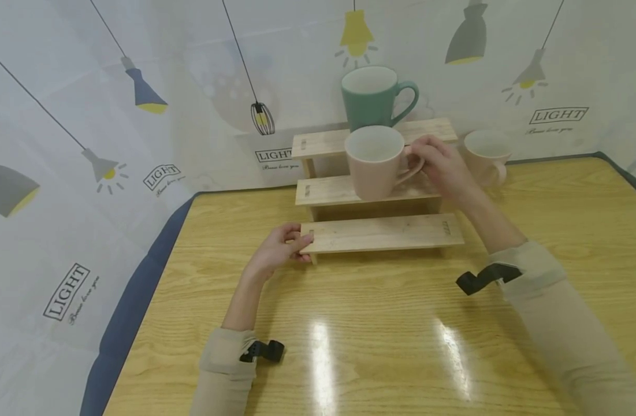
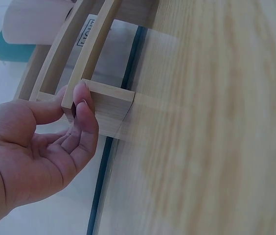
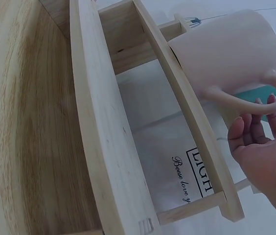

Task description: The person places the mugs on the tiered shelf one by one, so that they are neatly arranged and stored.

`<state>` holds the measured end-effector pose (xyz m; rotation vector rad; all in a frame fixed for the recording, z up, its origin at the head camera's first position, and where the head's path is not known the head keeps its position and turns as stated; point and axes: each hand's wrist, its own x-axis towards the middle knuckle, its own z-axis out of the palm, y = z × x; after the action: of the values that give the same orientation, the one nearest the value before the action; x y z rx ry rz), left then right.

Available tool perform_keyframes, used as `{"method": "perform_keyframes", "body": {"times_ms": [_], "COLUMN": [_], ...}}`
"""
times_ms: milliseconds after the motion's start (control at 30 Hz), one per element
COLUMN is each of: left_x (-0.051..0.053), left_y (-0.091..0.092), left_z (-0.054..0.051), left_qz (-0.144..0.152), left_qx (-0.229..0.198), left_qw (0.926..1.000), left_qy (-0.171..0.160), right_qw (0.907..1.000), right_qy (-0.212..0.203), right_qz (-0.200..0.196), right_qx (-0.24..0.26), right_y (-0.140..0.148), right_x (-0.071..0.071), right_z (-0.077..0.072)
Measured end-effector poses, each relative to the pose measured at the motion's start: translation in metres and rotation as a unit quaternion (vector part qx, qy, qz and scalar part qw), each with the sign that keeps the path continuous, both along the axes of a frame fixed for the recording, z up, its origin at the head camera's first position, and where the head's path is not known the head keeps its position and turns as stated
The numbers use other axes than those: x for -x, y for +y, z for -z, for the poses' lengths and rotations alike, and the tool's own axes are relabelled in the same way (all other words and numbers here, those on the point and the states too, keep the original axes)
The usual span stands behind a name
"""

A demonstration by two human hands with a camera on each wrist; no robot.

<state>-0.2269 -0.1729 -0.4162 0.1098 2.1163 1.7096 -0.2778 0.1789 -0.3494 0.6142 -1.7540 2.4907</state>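
A three-step wooden rack (image 1: 380,234) stands on the table against the wall. My left hand (image 1: 278,248) pinches the left end of its lowest board, thumb on top and fingers at the edge and below, as the left wrist view shows. On the middle step is a pink mug (image 1: 375,167), upright, its base close to the front edge; whether its full weight rests there I cannot tell. The fingers of my right hand (image 1: 442,164) pinch the pink mug's handle (image 3: 248,104) from the right. Behind it, a green mug (image 1: 369,101) stands on the top step, handle to the right.
A second pink mug (image 1: 486,153) stands on the table right of the rack, partly behind my right hand. A white cloth (image 1: 219,75) printed with lamps hangs behind. The wooden table (image 1: 390,323) has a dark blue edge (image 1: 136,300) at the left.
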Motion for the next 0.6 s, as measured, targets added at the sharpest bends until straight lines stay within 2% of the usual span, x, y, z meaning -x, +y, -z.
{"method": "perform_keyframes", "body": {"times_ms": [200,433,600], "left_x": [0.000,0.000,0.000], "left_y": [0.000,0.000,0.000], "left_z": [0.000,0.001,0.000], "left_qz": [0.000,-0.002,-0.004], "left_qx": [0.002,0.013,0.017], "left_qw": [1.0000,0.9999,0.9998], "left_qy": [0.001,0.006,0.007], "right_qw": [0.9994,0.9998,0.9983], "right_qy": [0.001,-0.005,-0.022], "right_qz": [0.010,0.009,0.009], "right_qx": [0.033,0.015,0.053], "right_y": [0.008,0.023,0.038], "right_x": [-0.001,-0.007,-0.010], "right_z": [0.002,-0.001,-0.003]}}
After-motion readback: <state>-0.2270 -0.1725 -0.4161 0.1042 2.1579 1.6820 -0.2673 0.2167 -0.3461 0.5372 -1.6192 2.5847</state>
